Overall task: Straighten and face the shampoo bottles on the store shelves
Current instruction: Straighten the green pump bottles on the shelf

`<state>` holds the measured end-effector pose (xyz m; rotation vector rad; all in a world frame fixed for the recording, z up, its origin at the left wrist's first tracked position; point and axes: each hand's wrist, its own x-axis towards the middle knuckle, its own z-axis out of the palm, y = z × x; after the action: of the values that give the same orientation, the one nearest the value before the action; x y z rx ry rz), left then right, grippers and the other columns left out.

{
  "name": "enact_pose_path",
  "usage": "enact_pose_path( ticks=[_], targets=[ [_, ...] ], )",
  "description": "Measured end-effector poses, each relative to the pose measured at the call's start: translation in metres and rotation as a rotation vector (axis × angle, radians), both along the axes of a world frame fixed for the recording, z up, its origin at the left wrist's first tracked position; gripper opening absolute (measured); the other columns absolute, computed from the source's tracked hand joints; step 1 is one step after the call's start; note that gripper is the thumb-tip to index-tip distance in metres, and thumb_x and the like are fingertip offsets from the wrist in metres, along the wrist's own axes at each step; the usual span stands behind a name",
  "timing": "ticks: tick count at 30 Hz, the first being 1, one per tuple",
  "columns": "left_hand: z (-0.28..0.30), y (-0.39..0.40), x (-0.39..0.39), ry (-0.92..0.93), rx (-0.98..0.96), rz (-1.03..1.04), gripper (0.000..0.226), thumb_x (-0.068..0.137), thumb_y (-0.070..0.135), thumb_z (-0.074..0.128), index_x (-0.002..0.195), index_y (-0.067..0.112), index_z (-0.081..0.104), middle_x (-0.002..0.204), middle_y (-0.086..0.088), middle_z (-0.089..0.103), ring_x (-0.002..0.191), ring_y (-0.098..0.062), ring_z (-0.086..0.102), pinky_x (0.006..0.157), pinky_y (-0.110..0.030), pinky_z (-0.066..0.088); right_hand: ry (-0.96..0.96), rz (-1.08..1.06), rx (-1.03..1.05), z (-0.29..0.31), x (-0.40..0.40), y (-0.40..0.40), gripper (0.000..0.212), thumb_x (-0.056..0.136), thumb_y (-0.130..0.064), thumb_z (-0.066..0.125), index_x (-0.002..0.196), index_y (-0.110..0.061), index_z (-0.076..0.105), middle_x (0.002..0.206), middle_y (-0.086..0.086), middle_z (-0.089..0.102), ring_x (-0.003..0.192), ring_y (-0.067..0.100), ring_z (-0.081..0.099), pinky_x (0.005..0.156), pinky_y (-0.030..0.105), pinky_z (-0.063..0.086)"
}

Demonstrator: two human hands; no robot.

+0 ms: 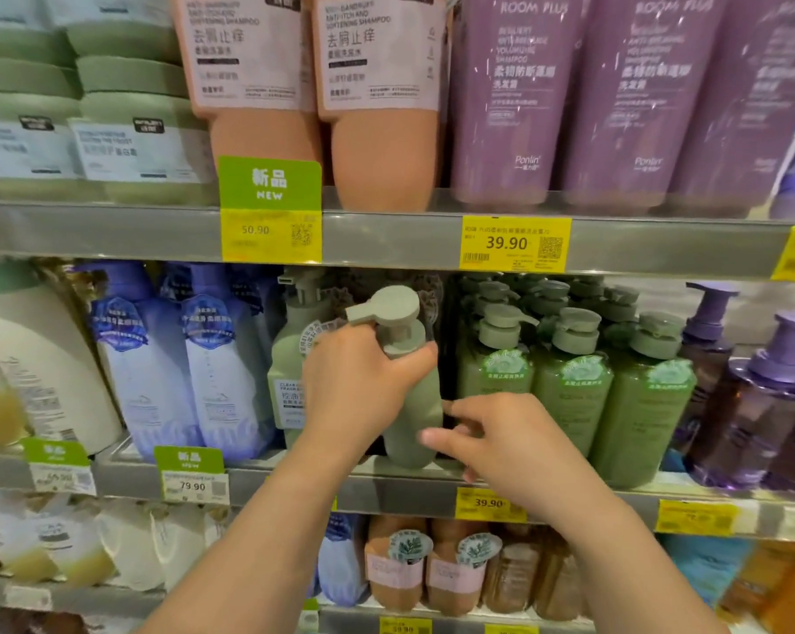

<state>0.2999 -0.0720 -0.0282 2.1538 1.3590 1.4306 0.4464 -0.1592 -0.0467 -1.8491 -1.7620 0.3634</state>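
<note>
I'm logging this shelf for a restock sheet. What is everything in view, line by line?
Green tubs: several, pale green, top shelf, left.
Orange bottles: two, top shelf, middle.
Purple bottles: at least three, top shelf, right.
Price tags: several, yellow, on shelf edges.
Blue bottles: two in front, middle shelf, left.
Held bottle: one, sage green, pump top, middle shelf, tilted.
Dark green pump bottles: many, right of it.
Purple pump bottles: at least two, far right.
Left hand: grips the held bottle's neck.
Right hand: fingertips at its lower side.
</note>
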Motion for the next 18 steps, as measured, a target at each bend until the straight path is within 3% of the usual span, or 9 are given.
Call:
enact_pose_path(
  ticks=[2, 3, 6, 8, 10, 13, 14, 16, 18],
  targets=[
    [0.003, 0.001, -0.006, -0.019, -0.032, -0.137, 0.045, 0.063, 0.064, 0.058, 0.086, 0.028, 0.072, 0.08, 0.006, 0.073, 0.081, -0.017, 0.068, 0.071, -0.041, 0.054, -0.067, 0.008, 0.033, 0.007, 0.003, 0.0, 0.05, 0.081, -0.063, 0.067, 0.108, -0.021, 0.075, 0.076, -0.002, 0.072, 0.068, 0.008, 0.064, 0.071, 0.034, 0.055],
    [0.006, 0.002, -0.009, -0.054, -0.047, -0.232, 0.037, 0.064, 0.06, 0.062, 0.09, 0.035, 0.071, 0.083, 0.009, 0.073, 0.085, -0.013, 0.068, 0.074, -0.042, 0.054, -0.079, 0.01, 0.051, 0.01, 0.002, 0.001, 0.056, 0.077, -0.065, 0.069, 0.116, -0.025, 0.072, 0.079, -0.006, 0.071, 0.067, 0.002, 0.06, 0.068, 0.026, 0.052],
    [0.02, 0.007, -0.021, -0.206, -0.11, -0.581, 0.027, 0.069, 0.034, 0.076, 0.094, 0.04, 0.068, 0.093, 0.008, 0.074, 0.091, -0.013, 0.068, 0.083, -0.046, 0.055, -0.03, 0.074, 0.047, 0.016, -0.002, 0.005, 0.112, 0.057, -0.07, 0.077, 0.153, -0.036, 0.031, 0.11, -0.017, 0.069, 0.062, -0.013, 0.045, 0.061, 0.011, 0.04],
    [0.029, 0.008, -0.028, -0.282, -0.151, -0.782, 0.03, 0.072, 0.013, 0.078, 0.096, 0.027, 0.067, 0.092, 0.006, 0.073, 0.086, -0.012, 0.068, 0.08, -0.036, 0.056, 0.023, 0.155, 0.011, 0.017, -0.001, 0.007, 0.125, 0.053, -0.062, 0.086, 0.155, -0.041, 0.017, 0.092, -0.034, 0.063, 0.061, -0.019, 0.048, 0.058, 0.008, 0.04],
    [0.034, 0.01, -0.033, -0.306, -0.179, -0.911, 0.029, 0.071, 0.005, 0.076, 0.094, 0.02, 0.066, 0.087, 0.006, 0.072, 0.082, -0.01, 0.066, 0.076, -0.026, 0.054, 0.062, 0.216, -0.031, 0.016, 0.002, 0.012, 0.119, 0.055, -0.051, 0.093, 0.149, -0.044, 0.02, 0.085, -0.044, 0.059, 0.073, -0.024, 0.052, 0.065, 0.006, 0.043],
    [0.032, 0.012, -0.036, -0.308, -0.237, -1.026, 0.029, 0.067, 0.013, 0.078, 0.09, 0.028, 0.071, 0.088, 0.003, 0.073, 0.084, -0.012, 0.067, 0.076, -0.027, 0.054, 0.181, 0.28, -0.06, 0.011, 0.0, 0.019, 0.12, 0.051, -0.045, 0.097, 0.138, -0.066, 0.017, 0.128, -0.036, 0.057, 0.119, -0.015, 0.051, 0.102, 0.021, 0.045],
    [0.03, 0.013, -0.036, -0.303, -0.255, -1.049, 0.028, 0.067, 0.015, 0.077, 0.09, 0.029, 0.072, 0.089, 0.002, 0.073, 0.085, -0.014, 0.067, 0.077, -0.029, 0.054, 0.217, 0.301, -0.05, 0.008, -0.003, 0.02, 0.122, 0.051, -0.041, 0.098, 0.139, -0.066, 0.018, 0.132, -0.04, 0.052, 0.126, -0.012, 0.048, 0.107, 0.025, 0.043],
    [0.028, 0.014, -0.034, -0.292, -0.277, -1.068, 0.028, 0.068, 0.016, 0.076, 0.094, 0.025, 0.071, 0.09, -0.001, 0.074, 0.086, -0.017, 0.068, 0.079, -0.031, 0.055, 0.287, 0.292, -0.003, -0.001, -0.008, 0.02, 0.128, 0.05, -0.035, 0.1, 0.151, -0.048, 0.023, 0.129, -0.052, 0.044, 0.128, -0.014, 0.046, 0.109, 0.027, 0.042],
    [0.028, 0.015, -0.033, -0.269, -0.266, -1.027, 0.032, 0.069, 0.02, 0.076, 0.099, 0.019, 0.068, 0.094, -0.003, 0.075, 0.09, -0.018, 0.069, 0.081, -0.034, 0.056, 0.333, 0.201, 0.025, -0.01, -0.013, 0.018, 0.123, 0.042, -0.051, 0.098, 0.148, -0.035, 0.039, 0.127, -0.041, 0.056, 0.122, -0.008, 0.055, 0.104, 0.032, 0.048]
  ],
)
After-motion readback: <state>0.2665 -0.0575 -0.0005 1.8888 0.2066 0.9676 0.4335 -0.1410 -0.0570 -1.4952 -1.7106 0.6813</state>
